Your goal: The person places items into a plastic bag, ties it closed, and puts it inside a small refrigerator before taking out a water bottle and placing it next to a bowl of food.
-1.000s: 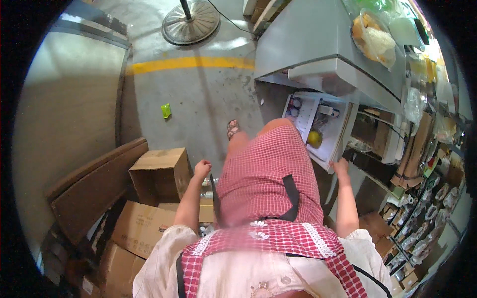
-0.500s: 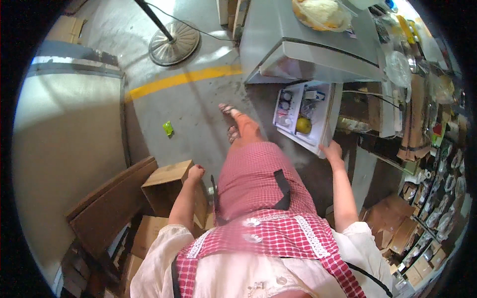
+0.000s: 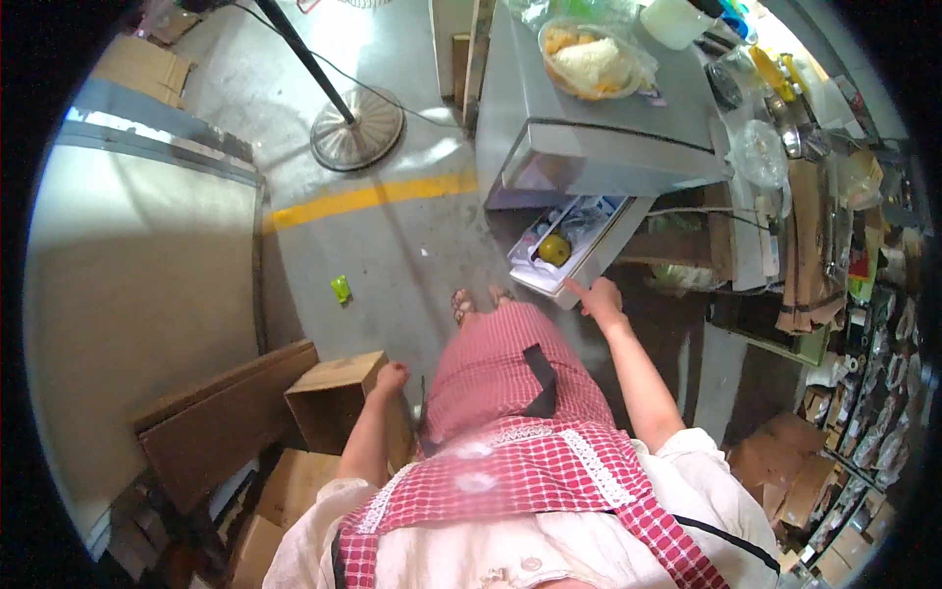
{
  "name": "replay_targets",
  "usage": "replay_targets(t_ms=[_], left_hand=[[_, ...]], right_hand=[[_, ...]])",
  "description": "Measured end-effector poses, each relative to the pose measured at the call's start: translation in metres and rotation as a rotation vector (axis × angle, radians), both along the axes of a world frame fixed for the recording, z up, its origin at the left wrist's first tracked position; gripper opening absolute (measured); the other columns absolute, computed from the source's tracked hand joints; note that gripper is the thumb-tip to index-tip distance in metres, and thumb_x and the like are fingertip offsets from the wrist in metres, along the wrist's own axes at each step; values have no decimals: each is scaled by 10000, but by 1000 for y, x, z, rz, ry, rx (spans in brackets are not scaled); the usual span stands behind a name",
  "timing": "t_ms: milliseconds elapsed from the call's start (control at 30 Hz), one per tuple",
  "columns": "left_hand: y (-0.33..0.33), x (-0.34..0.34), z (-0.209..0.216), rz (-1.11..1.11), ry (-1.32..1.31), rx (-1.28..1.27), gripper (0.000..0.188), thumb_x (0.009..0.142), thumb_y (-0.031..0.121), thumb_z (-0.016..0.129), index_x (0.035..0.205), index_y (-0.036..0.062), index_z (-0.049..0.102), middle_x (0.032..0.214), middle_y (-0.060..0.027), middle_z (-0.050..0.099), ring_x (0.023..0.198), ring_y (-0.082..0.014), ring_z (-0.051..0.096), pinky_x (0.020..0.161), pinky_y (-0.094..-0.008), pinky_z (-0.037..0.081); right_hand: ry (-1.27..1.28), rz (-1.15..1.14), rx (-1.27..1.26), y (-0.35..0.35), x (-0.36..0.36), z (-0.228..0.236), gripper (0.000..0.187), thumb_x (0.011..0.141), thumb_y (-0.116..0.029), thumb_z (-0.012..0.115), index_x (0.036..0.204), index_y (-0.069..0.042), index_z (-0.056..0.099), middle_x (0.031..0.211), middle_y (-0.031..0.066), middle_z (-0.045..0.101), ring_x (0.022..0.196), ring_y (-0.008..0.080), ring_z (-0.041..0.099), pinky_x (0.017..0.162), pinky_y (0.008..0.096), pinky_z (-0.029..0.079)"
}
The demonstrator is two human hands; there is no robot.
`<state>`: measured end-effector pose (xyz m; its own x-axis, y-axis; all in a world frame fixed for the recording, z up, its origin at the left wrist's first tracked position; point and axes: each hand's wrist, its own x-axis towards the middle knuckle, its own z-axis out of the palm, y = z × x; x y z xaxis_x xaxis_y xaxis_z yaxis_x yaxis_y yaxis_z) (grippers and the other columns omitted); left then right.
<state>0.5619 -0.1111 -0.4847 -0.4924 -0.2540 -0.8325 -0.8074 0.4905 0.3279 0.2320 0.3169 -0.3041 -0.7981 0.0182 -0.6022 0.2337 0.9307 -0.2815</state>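
Observation:
My right hand (image 3: pixel 601 300) is at the outer edge of the partly open fridge door (image 3: pixel 610 240), index finger stretched out against it and the other fingers loosely bent, not wrapped round it. A round yellow-green fruit (image 3: pixel 554 249) sits in the white shelf (image 3: pixel 535 278) on the door's inner side, beside small items I cannot make out. The small grey fridge (image 3: pixel 589 147) stands ahead to the right. My left hand (image 3: pixel 392 379) hangs loosely closed with nothing visible in it, near an open cardboard box (image 3: pixel 339 373).
On the fridge top rests a clear tub of food (image 3: pixel 594 64). A round stand base (image 3: pixel 358 128) with a dark pole and a cord stands ahead. A green packet (image 3: pixel 340 289) lies on the floor. Shelves with packed goods (image 3: pixel 873 393) line the right; brown boards (image 3: pixel 221 417) lean left.
The fridge door has swung further toward shut, with my right hand following it to the left. My feet have come nearer the fridge. My left hand stays loosely closed at my side.

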Motion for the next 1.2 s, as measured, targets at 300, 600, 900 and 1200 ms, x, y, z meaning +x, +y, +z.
replay_targets(t_ms=[300, 600, 900, 1200], left_hand=[[-23, 0, 24, 277, -41, 1, 322, 780, 213, 706, 1062, 59, 699, 1006, -139, 726, 952, -261, 688, 858, -379, 532], [-7, -59, 101, 319, 439, -311, 561, 811, 205, 700, 1275, -54, 520, 1264, -254, 569, 1201, -382, 534, 1016, -427, 435], [-51, -2, 17, 571, 289, -131, 443, 854, 141, 678, 1218, -26, 491, 1039, -164, 619, 814, -273, 655, 651, -377, 523], [1, -253, 199, 456, 744, 279, 291, 899, 114, 639, 1163, -7, 620, 1001, -78, 673, 842, -151, 630, 739, -273, 502]], right_hand=[[-83, -437, -791, -77, -73, -62, 330, 925, -241, 651, 962, 86, 640, 740, 175, 687, 585, 243, 691, 520, 322, 583], [-67, -603, -1048, -123, -118, -126, 247, 919, -134, 608, 1129, -7, 578, 939, 97, 671, 739, 233, 704, 641, 334, 563], [-224, 28, -841, -104, -106, 2, 459, 916, -190, 638, 1332, -30, 531, 1013, 72, 672, 922, 182, 674, 763, 322, 545], [91, -139, -1017, -12, -168, 201, 255, 955, -218, 622, 1101, -16, 675, 1029, 101, 712, 904, 187, 678, 801, 326, 545]])
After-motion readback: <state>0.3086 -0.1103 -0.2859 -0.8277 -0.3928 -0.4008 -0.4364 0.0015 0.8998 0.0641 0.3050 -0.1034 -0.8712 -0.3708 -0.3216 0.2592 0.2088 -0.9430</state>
